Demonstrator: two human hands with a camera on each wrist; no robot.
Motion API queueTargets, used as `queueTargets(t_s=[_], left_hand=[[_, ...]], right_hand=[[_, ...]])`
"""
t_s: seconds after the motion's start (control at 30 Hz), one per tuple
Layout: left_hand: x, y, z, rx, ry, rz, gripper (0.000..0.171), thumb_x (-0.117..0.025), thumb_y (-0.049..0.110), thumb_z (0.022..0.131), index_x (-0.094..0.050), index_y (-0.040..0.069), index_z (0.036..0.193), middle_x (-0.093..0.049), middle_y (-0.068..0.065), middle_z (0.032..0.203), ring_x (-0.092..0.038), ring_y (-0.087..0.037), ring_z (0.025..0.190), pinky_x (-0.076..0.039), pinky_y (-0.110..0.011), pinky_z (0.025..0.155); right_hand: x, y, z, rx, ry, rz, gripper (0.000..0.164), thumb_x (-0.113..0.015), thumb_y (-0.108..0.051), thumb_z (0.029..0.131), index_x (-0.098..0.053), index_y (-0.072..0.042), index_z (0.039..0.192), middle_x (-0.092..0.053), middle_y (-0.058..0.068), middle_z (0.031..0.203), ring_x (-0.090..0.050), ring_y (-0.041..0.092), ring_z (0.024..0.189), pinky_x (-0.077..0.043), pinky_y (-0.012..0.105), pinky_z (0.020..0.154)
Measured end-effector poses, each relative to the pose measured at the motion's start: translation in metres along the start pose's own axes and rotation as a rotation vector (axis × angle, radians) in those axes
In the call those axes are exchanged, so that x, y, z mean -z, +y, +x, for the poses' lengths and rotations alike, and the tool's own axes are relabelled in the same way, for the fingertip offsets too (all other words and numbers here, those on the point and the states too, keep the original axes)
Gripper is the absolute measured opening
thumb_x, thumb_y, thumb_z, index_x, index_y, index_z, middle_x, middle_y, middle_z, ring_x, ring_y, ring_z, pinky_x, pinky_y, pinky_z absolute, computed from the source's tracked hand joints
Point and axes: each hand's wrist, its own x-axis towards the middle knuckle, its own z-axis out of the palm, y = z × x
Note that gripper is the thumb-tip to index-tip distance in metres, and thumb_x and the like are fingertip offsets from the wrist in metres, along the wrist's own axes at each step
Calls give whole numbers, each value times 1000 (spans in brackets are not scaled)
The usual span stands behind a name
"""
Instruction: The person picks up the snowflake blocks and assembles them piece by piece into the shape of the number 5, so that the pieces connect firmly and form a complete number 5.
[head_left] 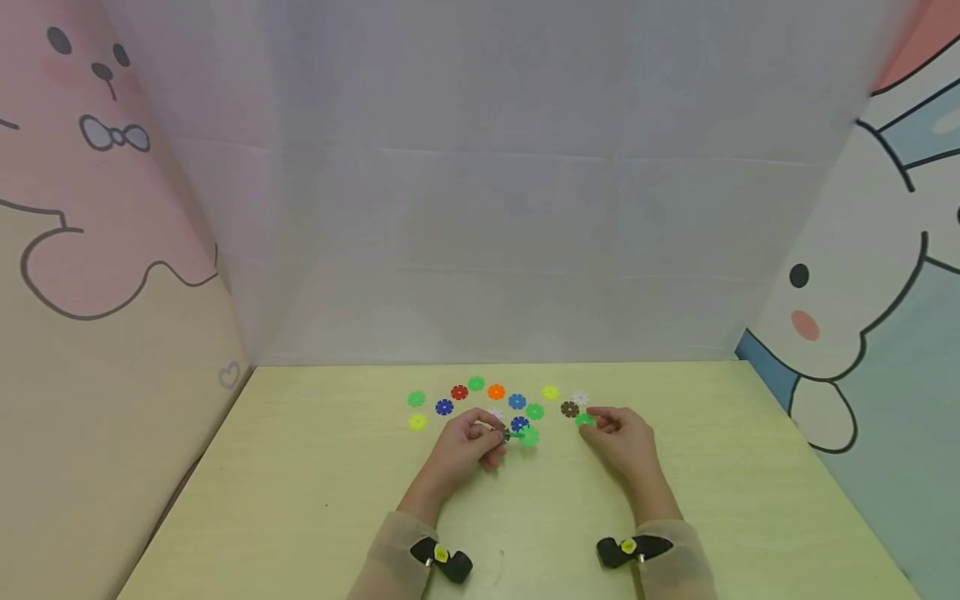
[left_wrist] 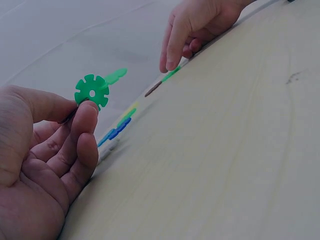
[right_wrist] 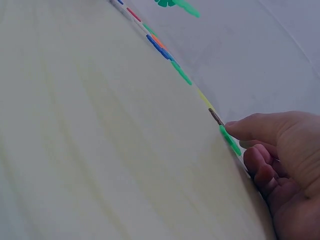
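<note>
My left hand (head_left: 472, 442) pinches a small joined group of notched plastic discs just above the table. Within it, a dark disc is mostly hidden by the fingers, a green disc (left_wrist: 92, 93) stands on edge, and a light green disc (head_left: 528, 436) juts out to the right. My right hand (head_left: 624, 437) is low at the table on the right, thumb and index finger at opposite edges of a flat green notched disc (head_left: 583, 420). Beside that disc lie a brown disc (head_left: 570, 409) and a white disc (head_left: 581, 397).
More loose discs lie flat beyond the hands, among them a red disc (head_left: 459, 392), an orange disc (head_left: 496, 391), a blue disc (head_left: 517, 402) and a yellow disc (head_left: 417, 422). A pale curtain (head_left: 480, 250) rises behind the table (head_left: 285, 500), with printed walls at both sides.
</note>
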Motion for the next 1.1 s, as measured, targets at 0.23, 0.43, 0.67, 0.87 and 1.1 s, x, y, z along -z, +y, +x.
queueTargets(t_s=[0.23,0.43,0.67,0.87,1.1], left_hand=[[0,0,-1,0,-3,-2,15,-69,11,108,-68,3,121,-78,-14,91,-68,-19,70,-61,-29,74],[0,-1,0,-8,-7,3,15,-69,11,108,-68,2,121,-78,-14,90,-69,-19,70,-61,-29,74],[0,1,0,-9,-7,12,15,-69,12,108,-68,2,120,-78,-12,89,-69,-19,69,-61,-30,73],[0,1,1,-7,-11,18,14,-70,12,108,-68,3,119,-78,-10,88,-68,-18,69,-61,-29,73],[1,1,1,-9,-10,15,16,-70,12,107,-68,3,120,-79,-12,90,-69,-19,69,-61,-29,73]], right_hand=[[0,0,0,-3,-4,-9,33,-85,-15,95,-80,-2,124,-68,7,102,-62,19,92,-52,30,80],[1,-1,0,-8,-19,-29,34,-85,-13,94,-80,-2,126,-68,8,103,-63,21,93,-52,31,80],[0,-2,1,5,-32,-49,33,-85,-13,94,-79,-1,124,-67,8,102,-62,21,92,-52,33,81],[0,-3,0,17,-49,-37,32,-89,-15,92,-77,-2,119,-65,9,103,-60,21,91,-51,36,82],[-3,-4,-1,18,-50,28,33,-87,-16,93,-71,-4,119,-70,9,102,-63,19,88,-52,31,78]])
